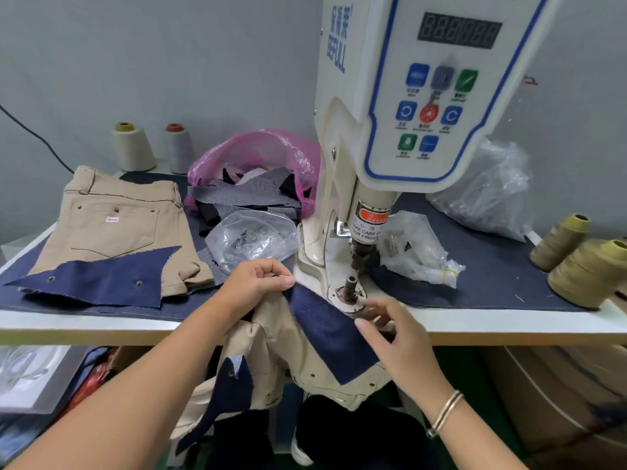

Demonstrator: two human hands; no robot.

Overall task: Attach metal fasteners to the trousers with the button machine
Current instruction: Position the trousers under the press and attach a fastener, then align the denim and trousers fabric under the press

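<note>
Pinching a dark blue cloth strip (325, 330) on the tan cotton trousers (271, 340), the left hand (261, 283) holds it beside the white button machine's (383, 130) metal post (349, 288). The right hand (397, 337) pinches the strip's other edge.

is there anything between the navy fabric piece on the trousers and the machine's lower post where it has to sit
Nothing visible does. The navy fabric strip, on the beige trousers, lies just left of the dark metal lower post, its top end pinched by the left hand. The right hand is beside the post, not over it.
</note>
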